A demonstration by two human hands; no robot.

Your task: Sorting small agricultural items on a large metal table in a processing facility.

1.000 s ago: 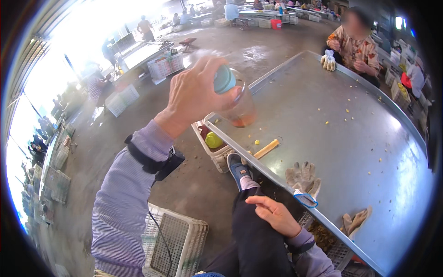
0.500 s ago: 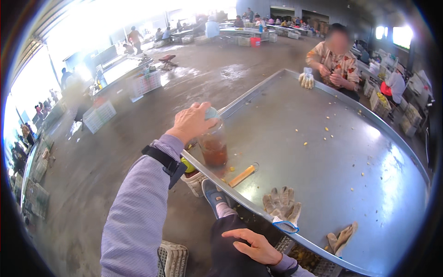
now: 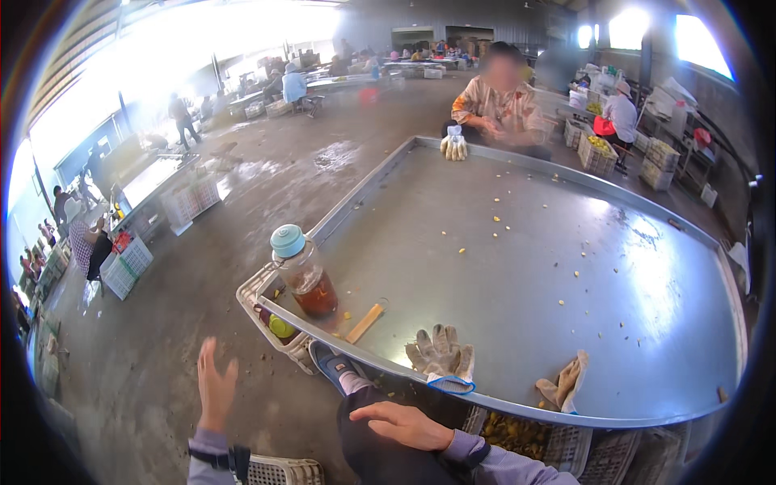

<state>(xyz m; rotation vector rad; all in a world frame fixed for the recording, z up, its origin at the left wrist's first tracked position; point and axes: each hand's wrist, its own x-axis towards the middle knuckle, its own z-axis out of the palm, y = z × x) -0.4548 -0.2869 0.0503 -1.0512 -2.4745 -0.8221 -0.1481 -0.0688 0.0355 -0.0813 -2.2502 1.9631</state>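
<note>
My left hand (image 3: 216, 383) is raised off the table's left side, its fingers apart and holding nothing. Over my dark trouser leg, my right hand (image 3: 406, 423) has its fingers stretched out, with nothing in it. A clear bottle (image 3: 310, 279) with a light blue lid and reddish-brown liquid stands upright on the metal table (image 3: 485, 299), near its left corner. Close to the bottle lies a yellowish-handled tool (image 3: 365, 322). Along the near edge rest a worn work glove (image 3: 441, 356) with a blue-trimmed cuff and a second glove (image 3: 565, 383).
Opposite sits a co-worker (image 3: 499, 105) beside a pale pair of gloves (image 3: 454, 145). Small yellow bits dot the tabletop, which has a raised rim. A crate (image 3: 279, 327) with a yellow-green object stands by the left corner. Beneath the near edge are crates of yellowish pieces (image 3: 515, 434).
My left hand has let go of the bottle's lid and drawn back toward me, opening. The bottle now stands free on the table. The whole view has turned rightward.
</note>
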